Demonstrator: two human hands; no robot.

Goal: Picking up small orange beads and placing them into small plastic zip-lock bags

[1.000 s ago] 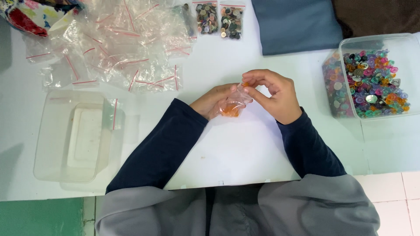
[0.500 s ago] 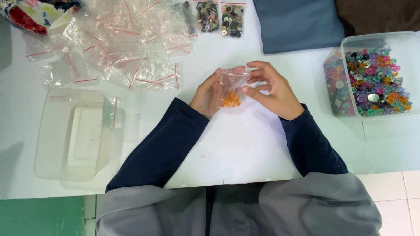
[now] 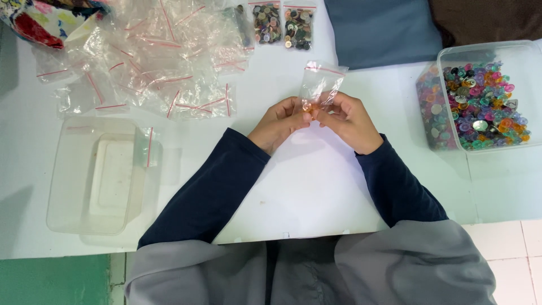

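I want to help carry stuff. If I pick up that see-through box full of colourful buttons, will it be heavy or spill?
The clear box is packed nearly to the rim with buttons, so it is probably heavy for its size. No lid shows on it, so tilting it would likely spill them. Its walls look thin and may bend, so hold it with both hands.

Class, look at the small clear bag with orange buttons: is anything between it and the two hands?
Nothing visible: the left hand and right hand both pinch the small bag directly, above the white table.
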